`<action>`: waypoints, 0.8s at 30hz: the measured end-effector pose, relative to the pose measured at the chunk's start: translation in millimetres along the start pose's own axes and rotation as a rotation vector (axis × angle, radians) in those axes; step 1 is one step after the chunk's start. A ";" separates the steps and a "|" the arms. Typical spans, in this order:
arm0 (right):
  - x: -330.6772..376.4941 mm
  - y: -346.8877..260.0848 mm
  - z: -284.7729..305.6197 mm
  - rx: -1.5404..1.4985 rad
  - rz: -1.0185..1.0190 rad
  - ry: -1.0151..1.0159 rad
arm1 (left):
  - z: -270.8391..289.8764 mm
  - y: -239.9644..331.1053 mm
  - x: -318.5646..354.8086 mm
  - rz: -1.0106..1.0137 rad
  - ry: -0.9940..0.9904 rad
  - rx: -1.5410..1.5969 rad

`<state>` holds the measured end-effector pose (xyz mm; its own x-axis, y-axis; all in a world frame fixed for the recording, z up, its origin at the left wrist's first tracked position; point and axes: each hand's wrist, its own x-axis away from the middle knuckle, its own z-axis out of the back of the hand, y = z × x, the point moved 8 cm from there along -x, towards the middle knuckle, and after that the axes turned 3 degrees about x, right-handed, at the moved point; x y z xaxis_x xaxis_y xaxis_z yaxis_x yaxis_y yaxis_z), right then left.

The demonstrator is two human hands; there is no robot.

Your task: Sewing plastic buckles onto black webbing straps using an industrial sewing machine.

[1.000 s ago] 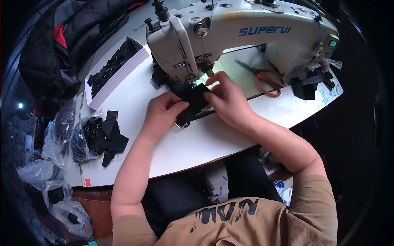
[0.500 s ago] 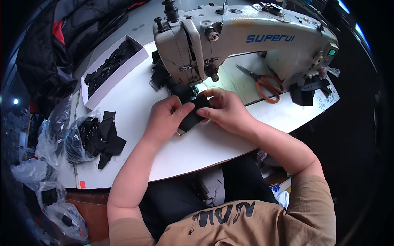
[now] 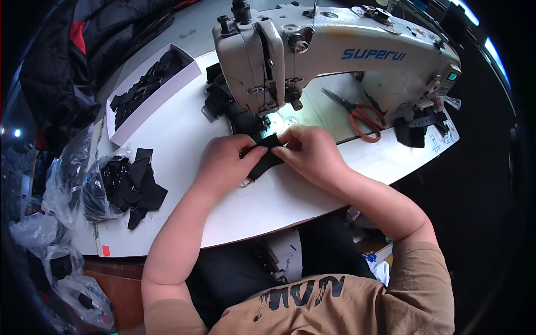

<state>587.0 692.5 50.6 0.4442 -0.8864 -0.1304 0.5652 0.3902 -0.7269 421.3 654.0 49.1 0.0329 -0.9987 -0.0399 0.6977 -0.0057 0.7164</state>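
Just in front of the sewing machine's (image 3: 318, 47) needle area, both hands hold a short black fabric strap (image 3: 263, 165). My left hand (image 3: 223, 163) pinches its left side between thumb and fingers. My right hand (image 3: 312, 149) grips the upper right end, thumb on top. A metal ring (image 3: 246, 182) shows at the strap's lower end, partly under my left hand. Behind the hands, more black straps with buckles (image 3: 226, 106) lie in a line beside the machine head, reaching the presser foot. The fingertips under the strap are hidden.
Orange-handled scissors (image 3: 365, 121) lie under the machine arm. A white box (image 3: 159, 107) of black pieces stands at the back left. Black fabric pieces (image 3: 144, 187) spill from a clear plastic bag (image 3: 95, 192). More black straps (image 3: 413, 129) lie right. A dark jacket (image 3: 56, 61) sits far left.
The strap has turned and tilted between my fingers, its upper end now nearer my right fingertips. Both hands stay on it. The whole view has shifted slightly.
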 end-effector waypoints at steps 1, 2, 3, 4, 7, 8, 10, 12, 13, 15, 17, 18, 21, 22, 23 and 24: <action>0.7 0.5 -2.6 0.005 -0.003 -0.001 | -1.6 -0.1 -1.2 -0.001 -0.002 0.006; 1.8 -2.0 -1.9 0.079 0.040 0.064 | -0.9 3.1 -2.6 -0.045 0.027 -0.110; 3.0 -4.8 0.0 0.154 0.084 0.130 | 0.0 6.7 -3.4 -0.090 0.057 -0.227; 2.9 -3.1 -1.4 0.161 0.082 0.130 | -2.0 5.2 -4.3 -0.093 0.057 -0.220; 3.0 -3.1 -1.7 0.160 0.110 0.148 | 1.2 18.0 -2.7 -0.314 0.192 -0.312; 3.0 -2.9 -1.7 0.183 0.104 0.145 | 0.5 26.1 -0.6 -0.443 0.204 -0.357; 2.4 -5.5 -3.2 0.207 0.103 0.134 | -1.5 30.7 4.6 -0.565 0.221 -0.401; 1.7 -5.0 -3.6 0.175 0.038 0.094 | -20.0 33.8 9.1 -0.669 0.089 -0.532; 2.0 -4.2 -4.0 0.180 0.038 0.091 | -20.5 36.4 12.5 -0.667 0.092 -0.527; 2.8 -3.4 -4.7 0.195 0.073 0.114 | -17.5 41.0 18.6 -0.629 0.097 -0.478; 3.2 -4.8 -6.3 0.203 0.117 0.122 | -17.3 40.9 18.7 -0.647 0.118 -0.477; 4.6 -7.4 -6.3 0.208 0.160 0.133 | -16.4 42.3 19.5 -0.667 0.139 -0.477; 13.3 -15.6 -6.1 0.223 0.323 0.196 | -13.5 42.7 17.8 -0.677 0.119 -0.455; 14.1 -16.3 -7.4 0.222 0.324 0.194 | -11.7 43.0 16.9 -0.675 0.120 -0.455; 15.1 -20.1 -10.4 0.289 0.347 0.193 | -10.1 41.4 14.4 -0.642 0.092 -0.411; 16.3 -22.9 -12.5 0.358 0.368 0.193 | -9.9 39.7 12.0 -0.612 0.062 -0.366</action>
<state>572.7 666.0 56.7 0.5404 -0.6920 -0.4787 0.6132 0.7135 -0.3391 456.5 642.3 70.1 -0.4077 -0.8173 -0.4073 0.7992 -0.5351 0.2738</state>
